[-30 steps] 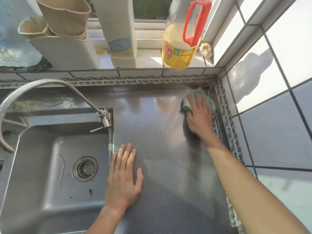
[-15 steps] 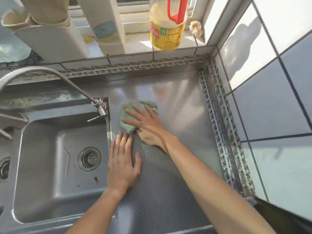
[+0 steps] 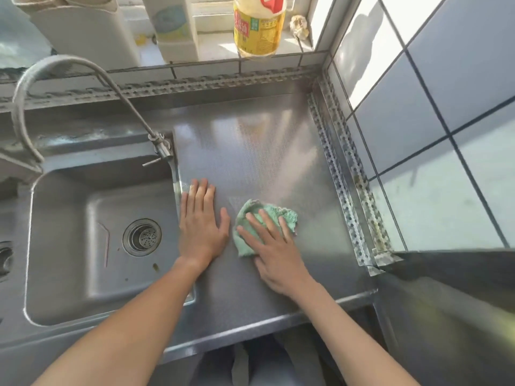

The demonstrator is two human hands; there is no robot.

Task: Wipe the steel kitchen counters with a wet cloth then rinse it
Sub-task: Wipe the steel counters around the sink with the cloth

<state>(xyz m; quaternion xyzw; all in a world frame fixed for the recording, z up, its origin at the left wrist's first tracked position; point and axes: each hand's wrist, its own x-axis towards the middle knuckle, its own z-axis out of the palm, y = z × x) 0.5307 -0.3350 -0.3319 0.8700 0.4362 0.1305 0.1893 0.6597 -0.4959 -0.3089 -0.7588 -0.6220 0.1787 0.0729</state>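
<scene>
Right hand (image 3: 274,257) flat, fingers straight, pressing green cloth (image 3: 284,215) onto steel counter (image 3: 250,151), near-centre. Left hand (image 3: 202,221) flat, fingers straight, just left of cloth, beside sink (image 3: 64,246).

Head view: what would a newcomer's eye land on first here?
The green cloth, pressed flat on the steel counter by the right hand, stands out first. The left hand rests flat beside it, next to the sink. A yellow oil bottle stands on the windowsill.

Bright window sunlight, counter (image 3: 250,151) glare, warped edges
</scene>
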